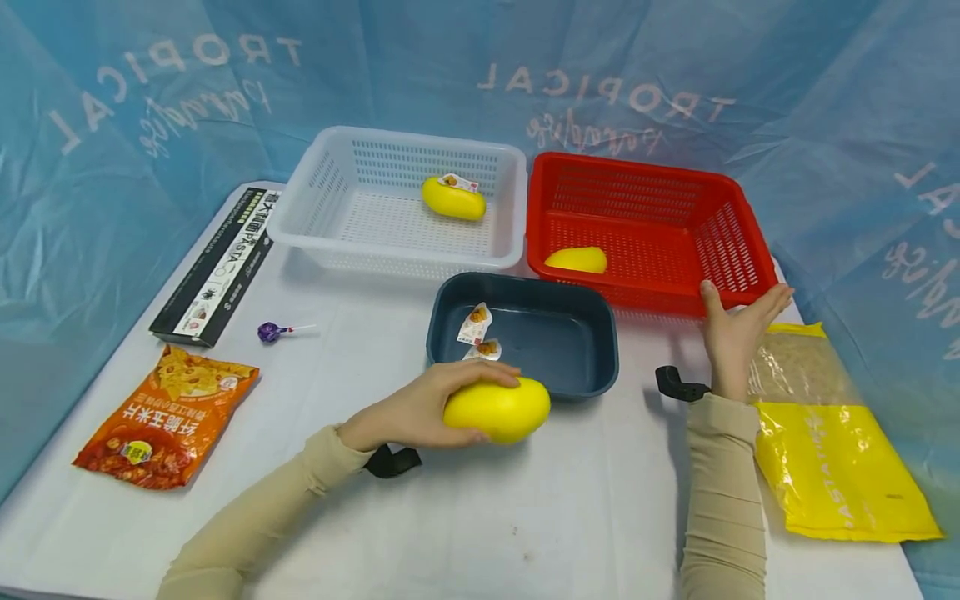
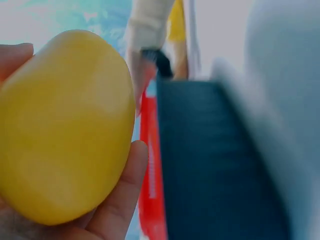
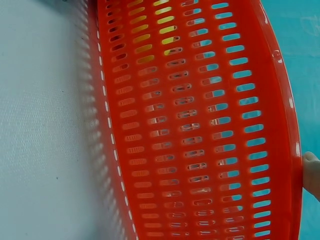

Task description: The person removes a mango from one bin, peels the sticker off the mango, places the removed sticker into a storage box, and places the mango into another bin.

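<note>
Your white table (image 1: 480,517): round the blue tub (image 1: 525,333) sit white basket (image 1: 397,200) & red basket (image 1: 645,225) behind, snack bag (image 1: 165,417), pasta box (image 1: 217,262), lollipop (image 1: 272,332) left, yellow bag (image 1: 832,442) right.

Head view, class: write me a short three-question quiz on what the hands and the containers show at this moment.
1. True or false: the left hand grips a yellow mango.
2. Which container does the right hand touch? A. white basket B. red basket C. blue tub
3. Fill in: the small sachets lie in the ____ tub.

Key
1. True: its fingers curl over the mango, beside the tub.
2. B: the open hand rests at the red basket's near corner.
3. Blue.
</note>
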{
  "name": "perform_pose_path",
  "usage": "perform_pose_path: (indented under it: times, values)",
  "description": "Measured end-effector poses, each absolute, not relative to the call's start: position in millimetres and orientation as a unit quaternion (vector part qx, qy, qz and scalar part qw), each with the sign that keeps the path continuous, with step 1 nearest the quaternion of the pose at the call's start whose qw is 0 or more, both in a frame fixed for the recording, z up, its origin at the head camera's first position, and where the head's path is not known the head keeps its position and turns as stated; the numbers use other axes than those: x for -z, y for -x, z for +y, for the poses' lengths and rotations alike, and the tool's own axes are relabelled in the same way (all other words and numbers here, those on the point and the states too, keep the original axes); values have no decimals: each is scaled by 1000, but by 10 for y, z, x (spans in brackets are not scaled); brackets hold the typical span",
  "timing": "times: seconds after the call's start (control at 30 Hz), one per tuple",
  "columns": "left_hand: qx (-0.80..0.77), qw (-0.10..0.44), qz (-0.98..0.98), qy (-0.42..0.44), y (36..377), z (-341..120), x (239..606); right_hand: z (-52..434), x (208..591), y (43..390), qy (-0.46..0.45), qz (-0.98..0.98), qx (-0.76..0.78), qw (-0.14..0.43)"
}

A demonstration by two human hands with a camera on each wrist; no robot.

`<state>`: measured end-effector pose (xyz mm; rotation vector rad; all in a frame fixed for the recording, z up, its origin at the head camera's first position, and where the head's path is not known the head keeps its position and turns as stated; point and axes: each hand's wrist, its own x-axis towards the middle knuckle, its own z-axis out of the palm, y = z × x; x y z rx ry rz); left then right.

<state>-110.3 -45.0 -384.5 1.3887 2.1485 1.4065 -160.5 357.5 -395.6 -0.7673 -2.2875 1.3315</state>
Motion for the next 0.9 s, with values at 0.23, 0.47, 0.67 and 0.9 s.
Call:
perform_pose_path:
  times: [0.23, 0.47, 0.67, 0.9]
  values:
    - [-517, 102, 738, -422, 1335, -473, 3716, 3582, 3947, 1590, 274, -820, -470, 176]
    - [-546, 104, 730, -397, 1520, -375, 3623, 3576, 3945, 1599, 261, -849, -428, 164]
    - [-555, 116, 726, -388, 1714, -160, 3523, 3580, 3962, 1582, 250, -869, -393, 166]
    - [-578, 132, 720, -361, 2014, 59, 3394, 3590, 3994, 1576, 233, -902, -317, 178]
